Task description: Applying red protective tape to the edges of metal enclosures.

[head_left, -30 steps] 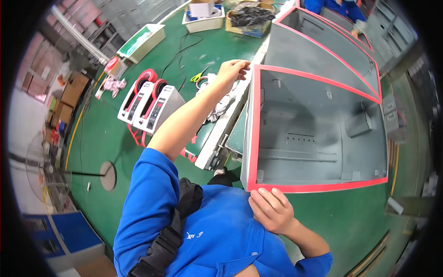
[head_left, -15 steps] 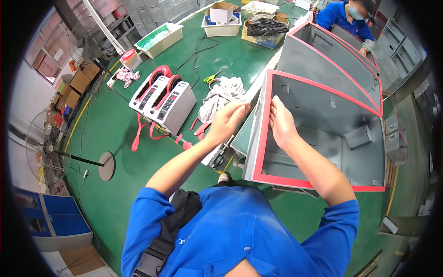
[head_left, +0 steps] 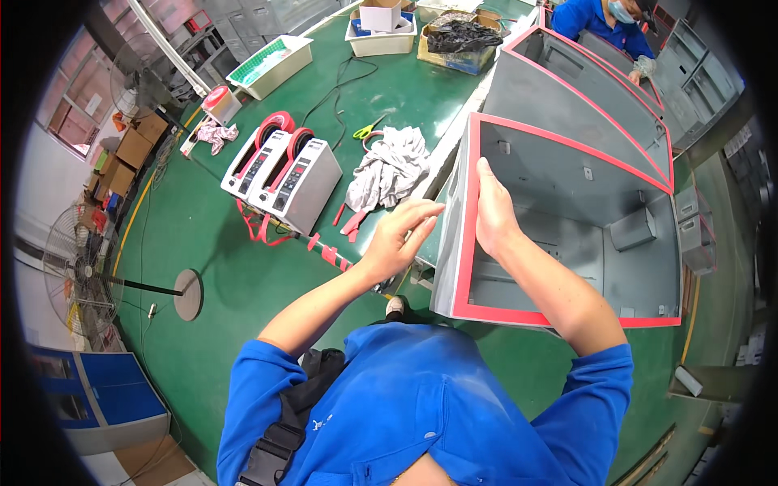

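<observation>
A grey metal cabinet shell (head_left: 559, 162) stands in front of me at the right, its open rim edged with red tape (head_left: 465, 243). My right hand (head_left: 494, 212) lies with fingers stretched out along the left stretch of that taped rim, its palm turned toward the edge. Just outside the same side, my left hand (head_left: 400, 236) has its fingers extended toward the cabinet and its thumb apart. I see nothing held in either hand. Whether the left fingertips touch the metal I cannot tell.
Two white tape dispensers (head_left: 296, 182) with red tape stand on the green table, beside a crumpled white cloth (head_left: 393, 166) and yellow-handled scissors (head_left: 366, 130). Another taped grey shell (head_left: 559, 89) sits behind mine. A masked co-worker (head_left: 596, 20) works beyond it. A fan (head_left: 87, 267) stands left.
My left hand has come down slightly, and its thumb has spread from the fingers. The right hand stays at the taped rim. The view has shifted a little.
</observation>
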